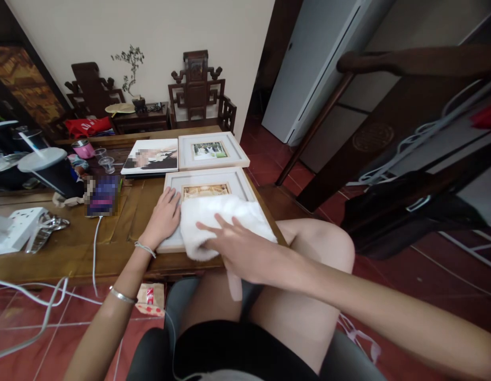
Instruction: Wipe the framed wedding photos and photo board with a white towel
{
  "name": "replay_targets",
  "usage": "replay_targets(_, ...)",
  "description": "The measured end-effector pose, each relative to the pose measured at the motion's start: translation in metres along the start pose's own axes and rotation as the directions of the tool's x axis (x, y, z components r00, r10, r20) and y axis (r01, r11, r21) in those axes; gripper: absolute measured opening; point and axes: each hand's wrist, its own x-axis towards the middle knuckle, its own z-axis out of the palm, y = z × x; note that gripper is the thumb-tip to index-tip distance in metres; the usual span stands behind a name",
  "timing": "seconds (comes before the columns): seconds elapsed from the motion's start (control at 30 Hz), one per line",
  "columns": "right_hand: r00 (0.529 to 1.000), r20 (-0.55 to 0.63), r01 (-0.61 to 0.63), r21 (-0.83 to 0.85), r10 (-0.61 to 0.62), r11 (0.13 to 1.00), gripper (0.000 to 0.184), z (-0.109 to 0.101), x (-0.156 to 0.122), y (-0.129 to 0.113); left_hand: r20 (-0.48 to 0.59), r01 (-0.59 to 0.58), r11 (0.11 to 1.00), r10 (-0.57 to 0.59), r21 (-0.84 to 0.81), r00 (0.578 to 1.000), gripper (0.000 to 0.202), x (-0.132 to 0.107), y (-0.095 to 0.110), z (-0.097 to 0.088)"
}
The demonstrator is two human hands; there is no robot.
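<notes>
A picture frame (171, 182) with a light wooden border and white mat lies flat at the table's near right corner. My left hand (164, 214) rests on its left edge, fingers stretched out and lying flat. A folded white towel (225, 209) covers the frame's lower part and hides some of its picture. On the towel is my right hand (241, 248), blurred, with some fingers spread over the top and the towel bunched under the palm. Directly behind lies a second picture frame (241, 153). To its left is a white-edged photo panel (150, 156).
On the table's left stand a lidded black cup (50, 166), a phone (104, 196) with a white cable, a white power strip (18, 227) and clear plastic packaging (46, 230). A pink cup (83, 148) sits farther back. A dark wooden chair (328, 132) stands at right.
</notes>
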Motion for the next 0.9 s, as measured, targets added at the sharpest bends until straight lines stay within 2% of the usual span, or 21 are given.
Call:
replay_targets(0.13,0.98,-0.16,-0.134,-0.074,0.121,0.988,0.066,0.013,0.047,0.033,-0.004,0.012,1.0,-0.012,-0.003,1.0,0.049,0.0,0.001,0.001)
replay_targets(0.3,0.928,-0.316,-0.245,-0.12,0.197,0.962,0.059,-0.007,0.11,0.074,-0.028,0.003,1.0,-0.003,-0.026,1.0,0.047,-0.001,0.0,0.003)
replay_targets(0.37,0.918,-0.339,-0.264,-0.136,0.206,0.955,0.056,-0.014,0.127,0.08,-0.031,0.004,0.999,-0.005,-0.032,0.999,0.048,-0.001,0.0,0.003)
replay_targets(0.43,0.931,-0.309,-0.251,-0.149,0.197,0.956,0.057,-0.015,0.134,0.078,-0.03,0.006,0.999,-0.007,-0.031,1.0,0.049,-0.001,0.001,0.003)
replay_targets(0.53,0.963,-0.217,-0.195,-0.152,0.16,0.969,0.062,-0.011,0.12,0.065,-0.017,0.005,1.0,-0.005,-0.02,1.0,0.05,-0.001,0.001,0.003)
replay_targets(0.6,0.983,-0.143,-0.13,-0.126,0.111,0.984,0.068,-0.011,0.096,0.054,-0.012,0.013,1.0,-0.014,-0.02,1.0,0.05,-0.001,0.002,0.003)
replay_targets(0.67,0.999,-0.037,-0.012,-0.052,0.01,0.999,0.071,-0.017,0.065,0.044,-0.011,0.026,0.999,-0.026,-0.027,1.0,0.05,-0.001,0.003,0.003)
replay_targets(0.73,0.988,0.082,0.123,0.059,-0.128,0.991,0.069,-0.029,0.033,0.036,-0.007,0.026,0.999,-0.026,-0.034,1.0,0.049,-0.002,0.003,0.002)
replay_targets(0.8,0.963,0.155,0.198,0.146,-0.22,0.969,0.066,-0.039,0.006,0.026,0.0,0.021,0.999,-0.021,-0.036,1.0,0.049,-0.002,0.004,0.001)
replay_targets(0.9,0.964,0.167,0.176,0.194,-0.209,0.965,0.064,-0.04,-0.015,0.012,0.016,0.027,0.999,-0.026,-0.027,1.0,0.05,-0.002,0.004,0.001)
